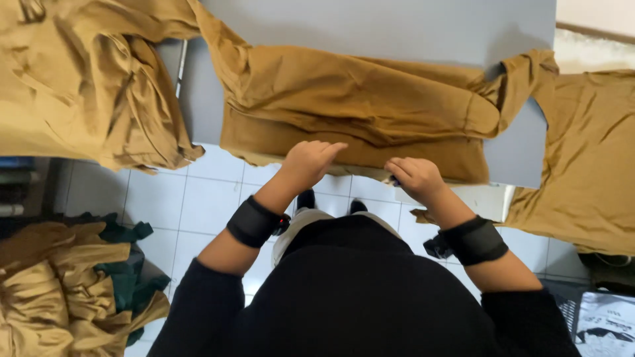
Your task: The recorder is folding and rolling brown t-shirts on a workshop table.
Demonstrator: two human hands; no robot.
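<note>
Nearest the camera: black sleeves pushed up the forearms, a black wrist strap (254,221) on the left arm and another black wrist band (474,240) on the right, a small dark device clipped beside the latter. Below, white floor tiles (198,198) and the toes of dark shoes (306,198).

Just past the wrists: left hand (311,160) laid palm down on the near edge of the mustard-brown folded garment (350,106), fingers flat and together, pointing right, pressing rather than gripping. Right hand (415,177) curled at the same near edge, fingers bent inward, pinching the hem where the cloth overhangs the table edge; something small and dark peeking out at the fingertips, too small to identify. Hands near each other, both at the front hem, with the bulk of the garment stretching away beyond them.

Farther: garment spread in creased layers across the grey table (397,30), one sleeve or strip running up to the left corner, another end bunched at the right edge. Bare grey tabletop beyond.

To the sides: a heap of the same brown fabric (79,79) on the left, hanging off another surface; a further brown piece (589,158) draped at right. Lower left, on the floor, a pile of tan and dark green cloth (59,291). Lower right corner, a printed sheet (605,324).
</note>
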